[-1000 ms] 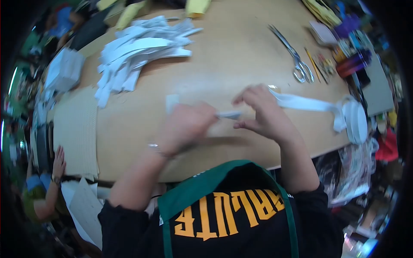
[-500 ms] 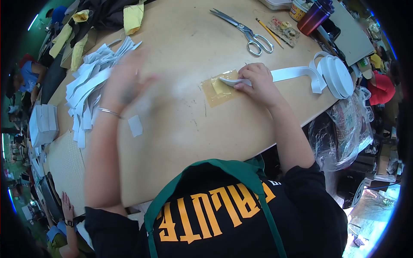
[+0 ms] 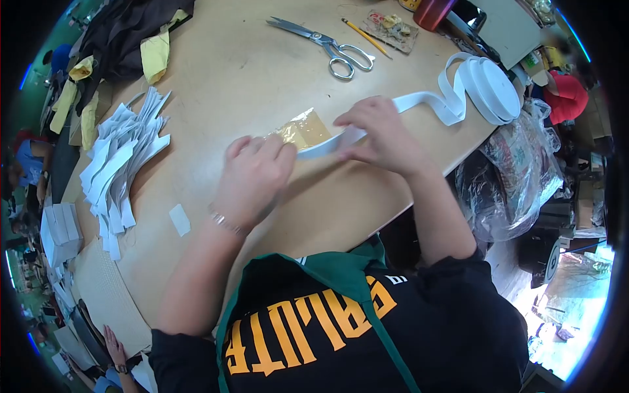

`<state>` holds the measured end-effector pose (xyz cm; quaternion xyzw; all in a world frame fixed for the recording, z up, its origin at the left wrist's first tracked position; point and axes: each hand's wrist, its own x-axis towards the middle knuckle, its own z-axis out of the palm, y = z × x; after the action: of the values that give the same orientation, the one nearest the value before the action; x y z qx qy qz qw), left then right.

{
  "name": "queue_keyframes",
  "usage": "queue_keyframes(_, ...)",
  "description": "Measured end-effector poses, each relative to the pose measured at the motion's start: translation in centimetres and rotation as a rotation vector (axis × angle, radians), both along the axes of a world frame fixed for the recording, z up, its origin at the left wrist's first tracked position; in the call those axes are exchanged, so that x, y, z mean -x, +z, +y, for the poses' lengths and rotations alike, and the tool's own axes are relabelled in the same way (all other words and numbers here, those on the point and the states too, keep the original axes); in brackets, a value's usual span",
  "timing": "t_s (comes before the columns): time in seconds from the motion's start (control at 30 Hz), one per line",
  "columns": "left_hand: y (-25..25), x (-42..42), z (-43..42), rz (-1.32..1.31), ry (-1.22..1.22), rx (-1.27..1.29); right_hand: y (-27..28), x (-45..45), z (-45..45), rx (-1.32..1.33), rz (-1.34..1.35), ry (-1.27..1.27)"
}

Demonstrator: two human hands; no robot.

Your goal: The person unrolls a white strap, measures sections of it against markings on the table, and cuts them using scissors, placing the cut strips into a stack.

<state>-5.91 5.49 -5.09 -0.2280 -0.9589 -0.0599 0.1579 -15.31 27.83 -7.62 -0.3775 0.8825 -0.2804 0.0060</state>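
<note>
A white elastic band [image 3: 316, 150] stretches between my two hands, a little above the table. My left hand [image 3: 259, 177] is closed on the band's end, with its fingertips partly hidden from view. Farther along, my right hand [image 3: 380, 134] has its thumb and fingers around the band, slightly blurred. From there the band runs in loops to a white roll [image 3: 493, 92] at the right. Beneath the band, partly covered by my left hand, a patch of clear yellowish tape [image 3: 306, 128] lies on the table.
Scissors [image 3: 327, 46] and a yellow pencil [image 3: 367, 38] lie at the back. A pile of cut white strips [image 3: 124, 157] covers the left side, near a small white piece [image 3: 179, 220]. Dark cloth [image 3: 118, 49] sits at the back left. Plastic bags [image 3: 508, 177] hang by the right edge.
My left hand has moved from the strip pile rightward to the band's end. My right hand stays on the band, now farther from its end. The camera view has shifted.
</note>
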Motion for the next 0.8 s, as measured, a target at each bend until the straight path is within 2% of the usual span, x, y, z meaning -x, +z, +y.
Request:
queue_keyframes(0.07,2.0,-2.5,-2.3,0.048,0.045,-0.04,0.8,0.9,3.0,0.069,0.146,0.026)
queue_keyframes(0.17,4.9,-7.2,-6.2,0.031,0.248,0.13,1.8,2.8,9.2,0.041,0.224,-0.199)
queue_keyframes(0.27,4.9,-10.9,-8.1,0.02,0.339,0.169,0.2,7.3,17.6,-0.094,0.356,-0.416)
queue_keyframes(0.37,4.0,-13.9,-9.8,-0.021,0.428,0.121,-0.9,9.0,18.6,-0.469,0.321,-1.15)
queue_keyframes(0.47,3.1,-16.5,-10.8,-0.019,0.511,0.09,-2.0,10.2,18.4,-0.611,0.384,-1.036)
queue_keyframes(0.6,2.5,-19.8,-12.3,-0.03,0.602,0.087,-2.1,11.0,17.1,-0.625,0.392,-0.916)
queue_keyframes(0.7,2.6,-22.1,-12.8,-0.003,0.63,0.113,-2.5,11.7,21.5,-0.579,0.325,-0.764)
queue_keyframes(0.8,2.4,-22.8,-12.2,0.002,0.621,0.121,-2.2,10.3,26.7,-0.725,0.395,-0.802)
